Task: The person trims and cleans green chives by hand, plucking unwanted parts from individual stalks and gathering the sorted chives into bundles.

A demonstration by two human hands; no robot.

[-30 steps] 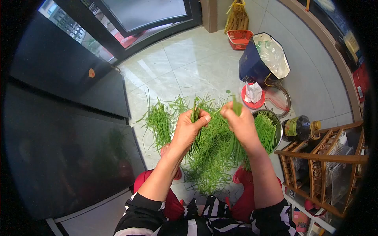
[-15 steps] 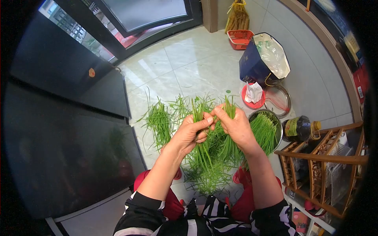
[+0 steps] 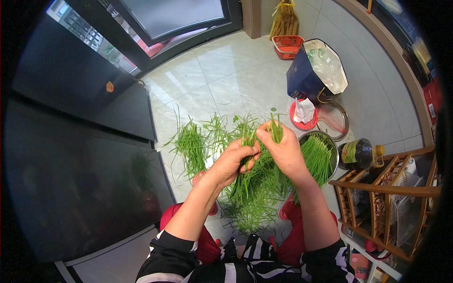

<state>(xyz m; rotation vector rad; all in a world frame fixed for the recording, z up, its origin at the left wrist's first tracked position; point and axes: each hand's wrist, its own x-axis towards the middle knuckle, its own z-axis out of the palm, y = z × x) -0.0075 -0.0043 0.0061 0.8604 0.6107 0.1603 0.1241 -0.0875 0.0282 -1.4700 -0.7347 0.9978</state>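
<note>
My left hand (image 3: 230,162) is closed around a bunch of long green chives (image 3: 241,186), whose blades hang below the fingers. Close beside it, my right hand (image 3: 287,153) grips a smaller bunch of chives (image 3: 276,133), with its thumb and fingertips near the left hand's bunch. Under both hands, a loose heap of chives (image 3: 250,214) spreads over the floor. Farther left lies another bunch (image 3: 189,148). At the right, a round metal bowl (image 3: 337,162) holds neatly lined-up chives (image 3: 315,158). My forearms do not cover most of the heap.
Right of the bowl lies a dark bottle (image 3: 356,154) with a yellow cap, near a wooden rack (image 3: 387,191). Beyond are a red dish (image 3: 303,125) with white paper, a blue bag (image 3: 302,75) and a red basket (image 3: 288,46). A dark cabinet (image 3: 80,179) stands left.
My left hand has moved slightly right and its fingers have curled further around its bunch, which looks more tightly gathered. My right hand has shifted only a little.
</note>
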